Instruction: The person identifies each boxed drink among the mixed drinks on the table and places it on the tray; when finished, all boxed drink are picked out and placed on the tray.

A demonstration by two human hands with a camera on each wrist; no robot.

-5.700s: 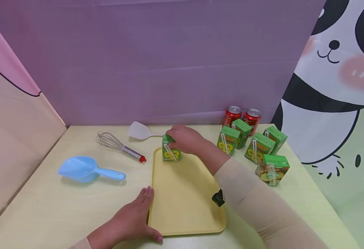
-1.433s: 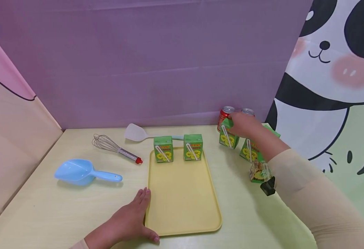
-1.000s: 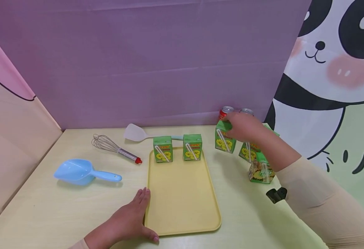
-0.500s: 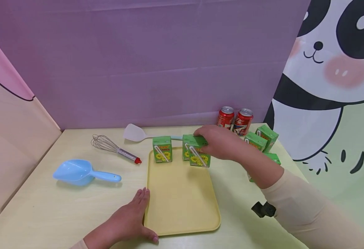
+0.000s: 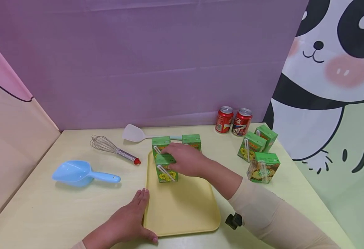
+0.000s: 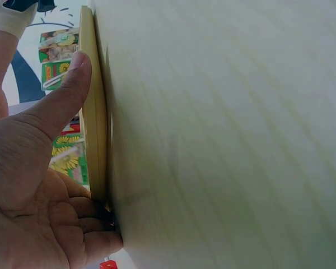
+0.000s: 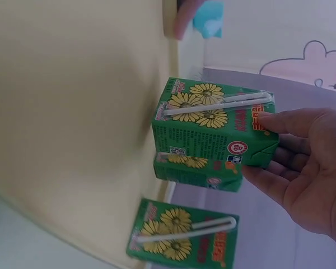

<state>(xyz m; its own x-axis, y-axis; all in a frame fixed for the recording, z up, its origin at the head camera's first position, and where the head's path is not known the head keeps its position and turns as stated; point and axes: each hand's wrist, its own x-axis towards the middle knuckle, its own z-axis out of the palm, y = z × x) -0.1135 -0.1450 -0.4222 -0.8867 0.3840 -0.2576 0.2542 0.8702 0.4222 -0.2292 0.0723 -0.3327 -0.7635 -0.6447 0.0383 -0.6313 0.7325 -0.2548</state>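
My right hand [image 5: 188, 160] grips a green juice box [image 5: 166, 171] by its top, over the left side of the yellow tray [image 5: 185, 211]. Yellow flowers and a white straw show on its face in the right wrist view; whether its base touches the tray cannot be told. Just behind it stands a matching juice box [image 5: 161, 140], partly hidden. Another juice box [image 5: 192, 139] is at the tray's back right, mostly covered by my hand. My left hand [image 5: 127, 219] rests against the tray's near left corner, fingers extended along its side and thumb at the front edge.
Right of the tray stand several more juice boxes [image 5: 263, 167], with two red cans [image 5: 224, 120] behind. On the left lie a blue scoop [image 5: 76, 173] and a whisk [image 5: 116, 149]. A white spatula [image 5: 134, 133] lies behind the tray, before the purple backdrop.
My right hand has taken a juice box from the right-hand group and carried it left over the tray. Earlier, it set down the back-left one; a back-right one was added. My left hand stays put.
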